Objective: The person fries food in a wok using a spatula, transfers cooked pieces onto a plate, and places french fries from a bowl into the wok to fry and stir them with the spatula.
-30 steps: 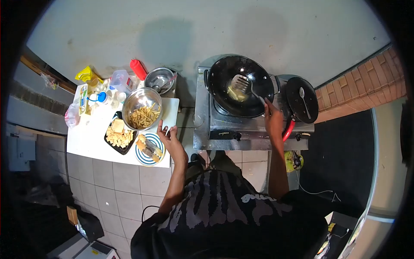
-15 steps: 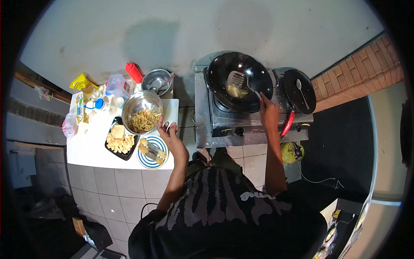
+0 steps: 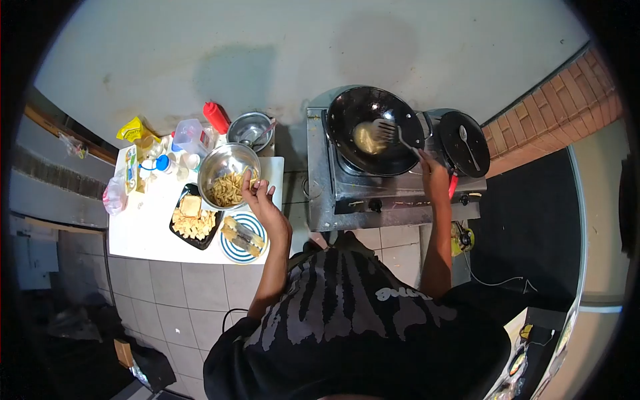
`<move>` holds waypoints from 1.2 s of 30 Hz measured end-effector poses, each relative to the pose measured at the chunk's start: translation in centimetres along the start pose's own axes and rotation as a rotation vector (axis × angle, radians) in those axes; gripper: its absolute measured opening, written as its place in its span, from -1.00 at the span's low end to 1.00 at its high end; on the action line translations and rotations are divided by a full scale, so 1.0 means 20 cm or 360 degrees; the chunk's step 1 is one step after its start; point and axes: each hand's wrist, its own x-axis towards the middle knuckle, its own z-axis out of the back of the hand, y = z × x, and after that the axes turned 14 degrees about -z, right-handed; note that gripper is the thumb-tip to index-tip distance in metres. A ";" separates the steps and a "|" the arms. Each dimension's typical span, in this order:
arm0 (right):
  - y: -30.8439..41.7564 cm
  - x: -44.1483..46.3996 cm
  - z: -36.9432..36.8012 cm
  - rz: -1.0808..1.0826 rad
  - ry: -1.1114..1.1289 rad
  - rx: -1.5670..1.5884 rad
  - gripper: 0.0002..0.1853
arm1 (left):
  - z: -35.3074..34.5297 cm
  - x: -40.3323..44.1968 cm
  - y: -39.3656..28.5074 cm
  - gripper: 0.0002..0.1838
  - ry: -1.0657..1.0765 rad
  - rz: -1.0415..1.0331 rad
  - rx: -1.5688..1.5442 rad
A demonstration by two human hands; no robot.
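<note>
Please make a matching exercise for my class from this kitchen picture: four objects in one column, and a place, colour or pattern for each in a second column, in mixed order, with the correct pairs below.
Column one
1. Slotted spatula
2. Squeeze bottle
3. Spoon
4. Round plate

Column two
A. Marked with blue rings
B. Lying in the black frying pan
C. Held in the person's right hand
D. Red

Correct pairs: 1-C, 2-D, 3-B, 4-A
</note>
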 end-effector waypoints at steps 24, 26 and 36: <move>-0.10 0.12 -0.09 0.0117 -0.0019 -0.0038 -0.70 | -0.07 -0.10 0.05 -0.52 0.1277 0.0166 -0.0184; -0.06 0.13 -0.03 -0.0058 0.0097 0.0008 -0.69 | -0.10 -0.12 0.06 -0.54 0.1214 0.0164 -0.0240; 0.00 0.27 0.09 -0.0076 0.0293 0.0253 -0.65 | -0.29 -0.23 0.04 -0.92 0.0849 0.0165 0.0018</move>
